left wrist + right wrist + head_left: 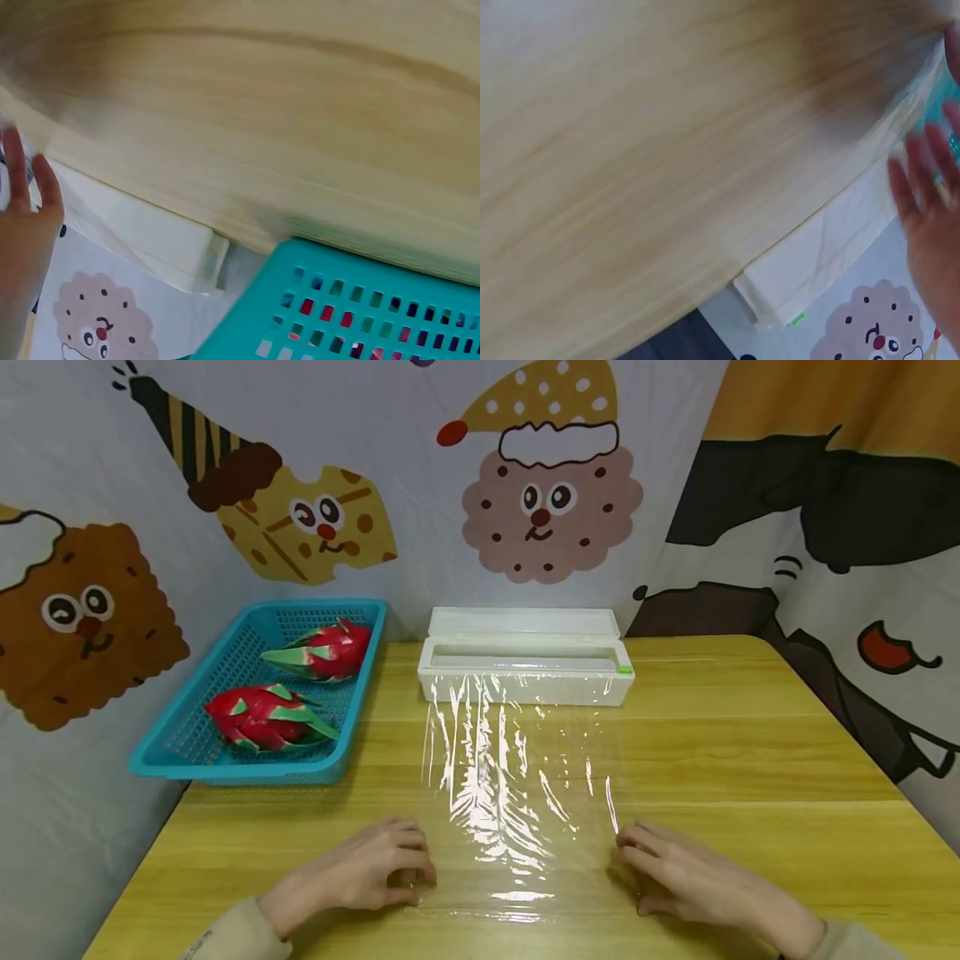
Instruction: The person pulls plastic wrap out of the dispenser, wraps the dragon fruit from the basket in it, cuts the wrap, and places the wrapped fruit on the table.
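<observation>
A clear sheet of cling film (517, 827) runs from a white cling film box (525, 687) toward the front of the table, with bright glare and wrinkles on it. At its front left corner is my left hand (367, 864), fingers bent down loosely at the film's edge. My right hand (678, 872) is at the opposite corner, its thumb and fingertips visibly apart. Whether either hand touches the film is hard to tell. In the left wrist view, some fingers (46, 184) of the left hand stick out loosely. Spread fingers (904, 195) of the right hand appear in the right wrist view, blurred.
A blue plastic basket (247, 772) stands at the back left, holding two red dragon fruits (262, 717) with green scales. The box's lid (523, 622) is raised, and a green cutter slide (624, 669) sits at its right end. A cartoon-printed cloth (420, 510) hangs behind the wooden table (757, 760).
</observation>
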Demonstrator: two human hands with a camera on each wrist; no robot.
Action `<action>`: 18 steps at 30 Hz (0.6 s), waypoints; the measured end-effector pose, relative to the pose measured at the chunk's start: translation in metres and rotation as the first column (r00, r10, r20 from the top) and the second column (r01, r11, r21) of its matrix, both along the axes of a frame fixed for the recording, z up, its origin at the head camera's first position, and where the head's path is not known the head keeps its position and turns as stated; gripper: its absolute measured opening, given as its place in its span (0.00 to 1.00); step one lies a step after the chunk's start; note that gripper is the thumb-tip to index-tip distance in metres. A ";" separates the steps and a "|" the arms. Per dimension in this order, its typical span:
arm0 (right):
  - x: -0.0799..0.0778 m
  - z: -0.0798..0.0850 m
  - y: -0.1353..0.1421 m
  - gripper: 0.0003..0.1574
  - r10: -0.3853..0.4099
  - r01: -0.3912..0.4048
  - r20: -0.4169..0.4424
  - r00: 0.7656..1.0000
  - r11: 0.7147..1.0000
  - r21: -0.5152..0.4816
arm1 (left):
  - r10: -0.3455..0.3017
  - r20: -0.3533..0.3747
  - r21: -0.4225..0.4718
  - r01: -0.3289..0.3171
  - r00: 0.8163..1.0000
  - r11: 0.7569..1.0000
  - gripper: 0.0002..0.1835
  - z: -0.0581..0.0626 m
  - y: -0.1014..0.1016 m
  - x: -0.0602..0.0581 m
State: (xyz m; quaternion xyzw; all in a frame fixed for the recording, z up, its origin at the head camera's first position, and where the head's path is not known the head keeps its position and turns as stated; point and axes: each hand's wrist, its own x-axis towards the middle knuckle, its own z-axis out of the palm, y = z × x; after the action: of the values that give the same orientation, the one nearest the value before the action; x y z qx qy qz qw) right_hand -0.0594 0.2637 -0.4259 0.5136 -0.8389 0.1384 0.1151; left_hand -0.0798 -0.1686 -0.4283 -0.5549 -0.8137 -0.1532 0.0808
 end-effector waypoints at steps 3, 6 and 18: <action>0.002 -0.001 0.002 0.62 -0.149 0.153 -0.068 0.986 0.986 0.060 | 0.062 -0.029 -0.009 -0.062 0.998 0.998 0.25 -0.002 -0.002 -0.001; 0.003 -0.002 0.006 0.75 -0.268 0.278 -0.092 0.959 0.953 0.123 | 0.136 -0.041 -0.047 -0.138 0.990 0.989 0.37 -0.005 -0.004 -0.001; 0.007 -0.008 0.016 0.73 -0.490 0.460 0.097 0.866 0.859 0.223 | 0.236 0.056 -0.183 -0.222 0.970 0.958 0.50 -0.010 -0.011 0.000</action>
State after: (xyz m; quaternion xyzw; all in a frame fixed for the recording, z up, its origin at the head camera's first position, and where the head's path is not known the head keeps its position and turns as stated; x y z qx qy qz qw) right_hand -0.0524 0.2793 -0.4337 0.2870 -0.9554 0.0622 0.0318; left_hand -0.0801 -0.1796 -0.4384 -0.4554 -0.8853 -0.0919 0.0173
